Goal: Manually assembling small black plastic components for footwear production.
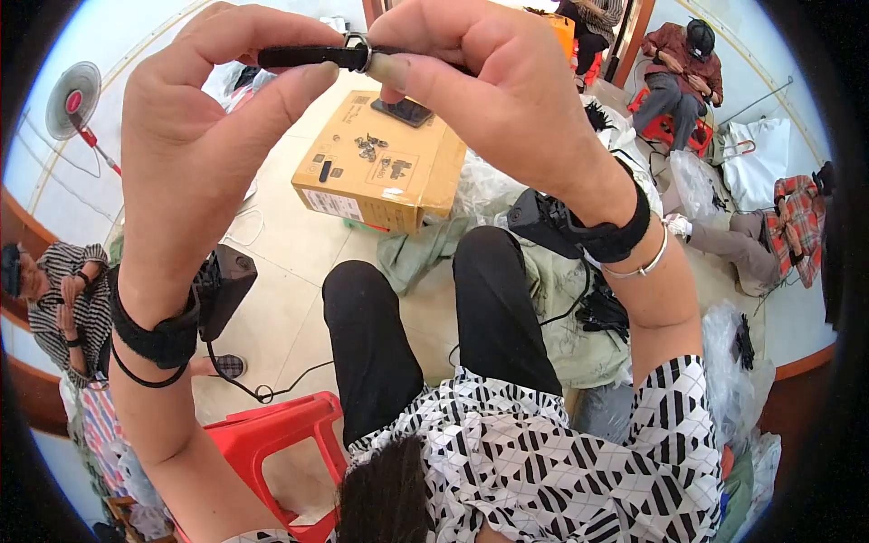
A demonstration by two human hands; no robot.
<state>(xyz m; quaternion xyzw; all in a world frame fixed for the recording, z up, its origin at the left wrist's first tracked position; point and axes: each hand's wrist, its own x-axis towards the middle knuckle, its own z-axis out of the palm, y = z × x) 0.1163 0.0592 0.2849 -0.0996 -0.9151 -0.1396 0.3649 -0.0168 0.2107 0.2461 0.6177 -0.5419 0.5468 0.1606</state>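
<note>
One black strap (299, 58) is held up above the cardboard box (362, 185), the left hand (199, 100) pinching its band, the right hand's (498, 100) grip closed beside the silver buckle (364, 52). The buckle seems already around the strap; whether adjusting remains, I cannot tell.

My single view looks from head height, tilted down and forward through a wide fisheye: the left hand (195, 113) and right hand (507, 109) loom close, black trousers (367, 317) sit below, the cardboard box (385, 167) farther off.
</note>
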